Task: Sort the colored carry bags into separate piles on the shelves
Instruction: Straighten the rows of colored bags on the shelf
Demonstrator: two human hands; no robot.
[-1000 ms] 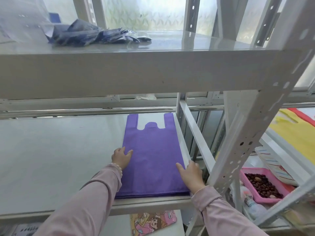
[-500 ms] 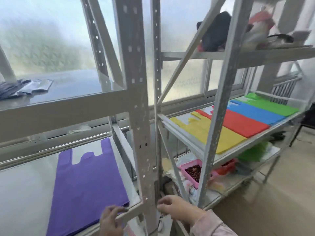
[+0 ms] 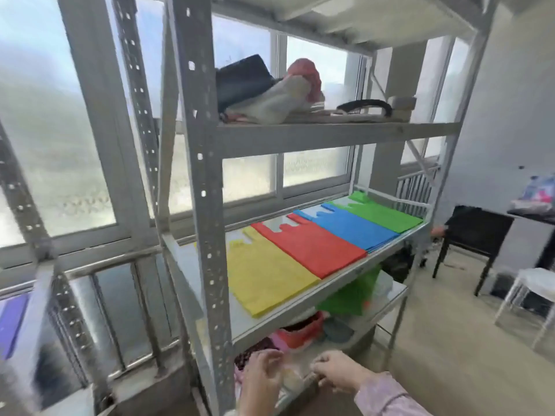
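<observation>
Frosted windows are seen behind a grey metal rack, and a pale floor is spread out to the right. On the rack's middle shelf four flat piles of carry bags are laid side by side in a row. A yellow pile is placed nearest, followed by a red pile, a blue pile and a green pile at the far end. Neighbouring piles are set edge to edge. A purple bag is glimpsed at the left edge of the view on a neighbouring rack, well apart from the others. A dark bag and a pink bundle are kept on the shelf above. A crumpled green bag is stuffed onto the shelf below. A black chair is stood on the floor at the right.

The left hand and the right hand are held low, near each other, in front of the bottom shelf. The fingers of both are curled, and something pale and blurred is seen between them. Whether anything is held in either grip cannot be told.
</observation>
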